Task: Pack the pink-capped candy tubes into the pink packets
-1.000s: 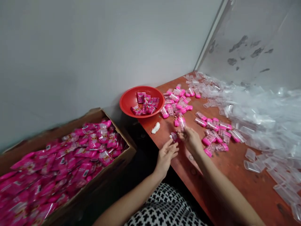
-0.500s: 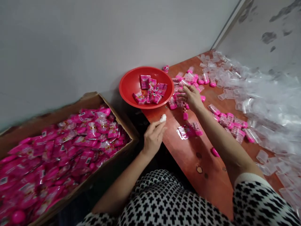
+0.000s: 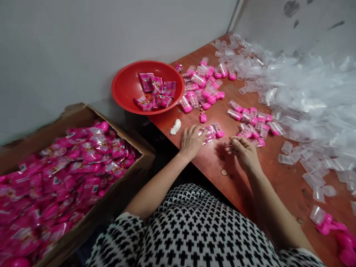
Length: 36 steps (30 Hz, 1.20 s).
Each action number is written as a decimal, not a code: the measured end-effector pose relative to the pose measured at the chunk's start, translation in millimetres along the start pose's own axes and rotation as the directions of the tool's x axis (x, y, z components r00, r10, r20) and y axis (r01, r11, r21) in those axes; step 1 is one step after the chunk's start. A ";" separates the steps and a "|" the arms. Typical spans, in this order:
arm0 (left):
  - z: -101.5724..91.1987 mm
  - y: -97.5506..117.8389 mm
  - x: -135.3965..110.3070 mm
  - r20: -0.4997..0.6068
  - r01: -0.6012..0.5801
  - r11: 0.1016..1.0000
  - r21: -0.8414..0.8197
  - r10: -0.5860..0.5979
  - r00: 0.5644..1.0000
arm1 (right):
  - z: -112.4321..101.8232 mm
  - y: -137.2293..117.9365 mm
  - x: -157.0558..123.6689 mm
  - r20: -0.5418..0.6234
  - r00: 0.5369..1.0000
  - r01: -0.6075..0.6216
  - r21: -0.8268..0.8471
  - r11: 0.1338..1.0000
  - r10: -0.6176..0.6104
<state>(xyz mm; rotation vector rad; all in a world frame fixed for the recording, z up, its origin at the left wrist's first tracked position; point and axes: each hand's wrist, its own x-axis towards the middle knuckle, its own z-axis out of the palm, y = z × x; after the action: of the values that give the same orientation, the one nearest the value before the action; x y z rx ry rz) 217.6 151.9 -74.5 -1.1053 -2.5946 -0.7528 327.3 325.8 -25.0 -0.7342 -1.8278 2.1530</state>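
Note:
My left hand (image 3: 191, 139) rests on the red-brown table (image 3: 278, 185), its fingertips closed on the edge of a torn pink packet (image 3: 209, 134). A filled clear tube with a pink cap (image 3: 218, 130) lies just beyond that packet. My right hand (image 3: 244, 151) sits a little to the right, palm down. Its fingers are curled into a pinch, and whatever they hold is too small to make out. Small brown spots (image 3: 224, 172) lie on the table between my two hands.
A red bowl (image 3: 122, 91) holding pink sachets (image 3: 155, 91) stands at the table's corner by the wall. Filled pink-capped tubes (image 3: 200, 89) lie beyond my hands, and empty clear tubes (image 3: 306, 96) are heaped on the right. A cardboard box (image 3: 130, 178) of pink sachets stands on the left. A white scrap (image 3: 175, 127) lies near my left hand.
My right hand has drawn back from the tubes near the bowl to the table's near side. My left hand moved from the white scrap onto the pink packet. The view tilted down.

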 end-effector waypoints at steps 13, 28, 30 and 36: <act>-9.7 28.3 -11.9 -0.270 -0.049 0.978 -0.201 -0.007 0.963 | 33.8 15.1 5.8 0.046 0.998 0.024 0.164 0.986 -0.032; -28.3 32.6 -25.6 0.681 0.667 -0.141 -0.732 -0.166 0.713 | 18.7 -9.9 17.3 0.474 0.878 -0.007 -0.124 0.992 0.065; -30.3 34.9 -27.0 0.718 0.687 -0.211 -0.695 -0.156 0.678 | 18.5 -10.2 19.2 0.481 0.874 0.019 -0.158 0.987 0.060; -31.3 37.0 -30.4 0.733 0.679 -0.282 -0.678 -0.185 0.655 | 19.8 -9.4 18.8 0.505 0.860 0.069 -0.242 0.968 0.065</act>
<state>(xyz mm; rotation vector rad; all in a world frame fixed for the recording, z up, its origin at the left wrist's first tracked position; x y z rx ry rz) 265.5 138.3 -46.3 -0.0281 -2.2290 -3.4204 300.0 319.7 -18.2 -0.1961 -2.3918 2.2929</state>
